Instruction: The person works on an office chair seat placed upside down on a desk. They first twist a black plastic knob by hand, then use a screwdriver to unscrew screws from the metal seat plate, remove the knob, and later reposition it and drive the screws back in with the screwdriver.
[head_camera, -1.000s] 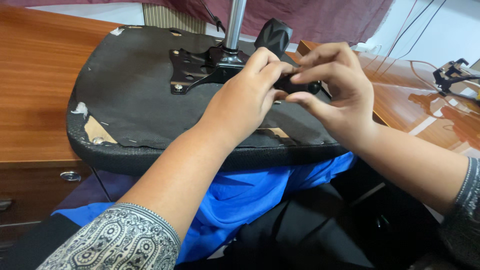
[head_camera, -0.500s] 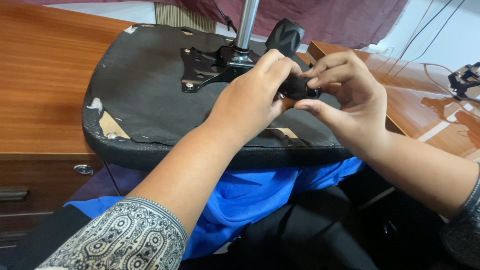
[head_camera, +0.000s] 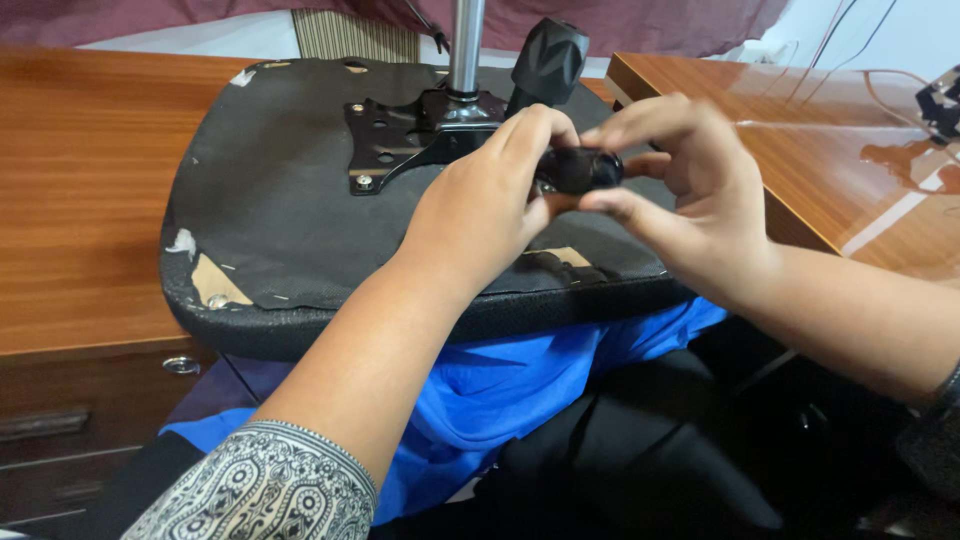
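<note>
— What have the hands got hold of over there?

— A small black knob (head_camera: 585, 168), held between them just above the upturned chair seat (head_camera: 290, 230). The left hand (head_camera: 490, 205) curls over its near end, fingers pressed around it; the right hand (head_camera: 690, 200) pinches the far end between thumb and forefinger, the other fingers spread loosely above.

— And the seat, how does it lie?

— Underside up, resting across the edge of a wooden desk (head_camera: 80, 200), its front rim hanging over a blue cloth (head_camera: 520, 390). The black covering is torn at the near left corner, bare board showing through.

— Anything bolted to it?

— A black metal plate (head_camera: 400, 135) sits in the middle, with a shiny steel column (head_camera: 465, 45) rising straight up from it. Just right of the column stands a larger black handle (head_camera: 550, 60), tilted a little.

— Is the knob touching the plate?

— Can't tell — the left hand hides that spot. A second glossy desk (head_camera: 800, 130) lies to the right, behind the right hand.
</note>
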